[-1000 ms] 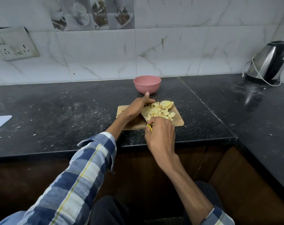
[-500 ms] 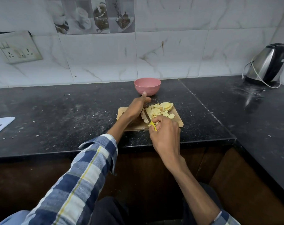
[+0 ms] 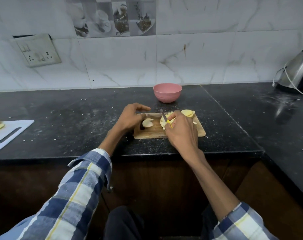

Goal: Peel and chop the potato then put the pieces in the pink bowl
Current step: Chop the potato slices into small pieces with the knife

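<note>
Black speckled stone countertop (image 3: 78, 118) runs below a white marble-tiled wall, with a small rectangular wooden chopping board (image 3: 152, 132) near its front edge. Half a second ago the left hand (image 3: 131, 116) lay against the heap of chopped pale yellow potato pieces (image 3: 163, 122); now it has drawn away to the board's left end, fingers loosely curved and holding nothing, just above a pale curved potato scrap (image 3: 147, 122). The right hand (image 3: 181, 130) grips the yellow-handled small knife (image 3: 164, 117), whose blade now points up and away across the pieces, which lie on the board's middle and right. A few round potato slices (image 3: 188, 113) sit at the far right corner. The round pink bowl (image 3: 167, 92) stands beyond the board, apart from it. A silver electric kettle (image 3: 298, 73) is at the far right.
</note>
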`<state>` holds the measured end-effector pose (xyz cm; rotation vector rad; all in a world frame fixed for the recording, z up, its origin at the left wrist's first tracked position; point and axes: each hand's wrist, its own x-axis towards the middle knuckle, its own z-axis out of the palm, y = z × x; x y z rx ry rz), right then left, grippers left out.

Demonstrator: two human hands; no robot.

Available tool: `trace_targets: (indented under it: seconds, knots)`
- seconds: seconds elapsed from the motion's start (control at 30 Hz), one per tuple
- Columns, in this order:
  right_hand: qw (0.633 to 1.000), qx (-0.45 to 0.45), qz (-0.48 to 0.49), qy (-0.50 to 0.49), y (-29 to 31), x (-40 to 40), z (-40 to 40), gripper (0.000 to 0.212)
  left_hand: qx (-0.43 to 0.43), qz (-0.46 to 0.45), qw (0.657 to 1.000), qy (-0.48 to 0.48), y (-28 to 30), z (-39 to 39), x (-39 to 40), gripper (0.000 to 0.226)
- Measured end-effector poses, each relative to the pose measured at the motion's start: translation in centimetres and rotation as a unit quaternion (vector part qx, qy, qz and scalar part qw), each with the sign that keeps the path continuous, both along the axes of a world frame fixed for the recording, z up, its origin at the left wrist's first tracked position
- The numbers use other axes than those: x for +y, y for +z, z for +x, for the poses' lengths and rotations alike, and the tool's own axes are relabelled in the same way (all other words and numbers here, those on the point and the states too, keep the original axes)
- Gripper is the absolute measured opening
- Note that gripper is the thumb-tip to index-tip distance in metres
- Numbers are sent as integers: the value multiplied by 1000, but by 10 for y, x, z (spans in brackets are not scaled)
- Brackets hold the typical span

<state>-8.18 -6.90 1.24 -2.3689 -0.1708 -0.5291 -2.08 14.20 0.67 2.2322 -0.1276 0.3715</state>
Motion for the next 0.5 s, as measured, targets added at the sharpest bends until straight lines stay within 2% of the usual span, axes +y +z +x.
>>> trace_targets:
  seconds: [0.13, 0.37, 0.5]
  knots:
    - [999, 33, -42, 12, 6, 0, 6, 16, 50, 92, 994, -32, -7, -6, 12, 25]
    - [998, 42, -43, 12, 8, 4, 7, 24, -15, 81, 997, 6, -20, -2, -3, 35]
    - [997, 31, -74, 2, 9, 6, 4, 11, 10, 70, 997, -15, -18, -2, 0, 36]
